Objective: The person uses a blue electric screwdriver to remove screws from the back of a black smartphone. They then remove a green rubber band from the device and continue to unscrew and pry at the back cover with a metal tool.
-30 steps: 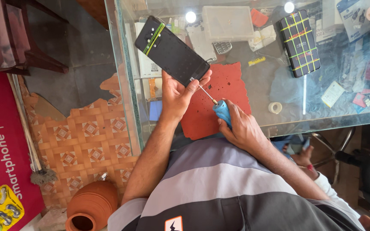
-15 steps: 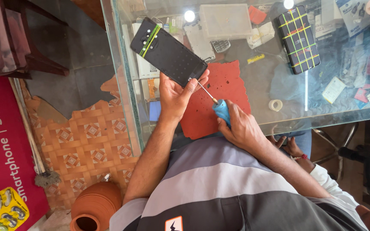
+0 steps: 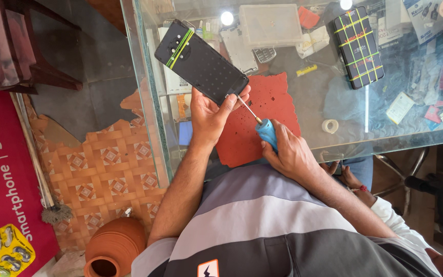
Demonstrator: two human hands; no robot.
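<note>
Left hand (image 3: pixel 208 114) grip clamped on black phone (image 3: pixel 201 62), frame centre-top; right hand (image 3: pixel 290 154) grip clamped on blue screwdriver (image 3: pixel 266 131), tip at phone edge.

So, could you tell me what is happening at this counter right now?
A person is working on a black smartphone over a glass counter. The left hand holds the phone at its lower end, and the right hand grips a blue-handled screwdriver with its tip at the phone's bottom edge. A red mat lies underneath.
</note>
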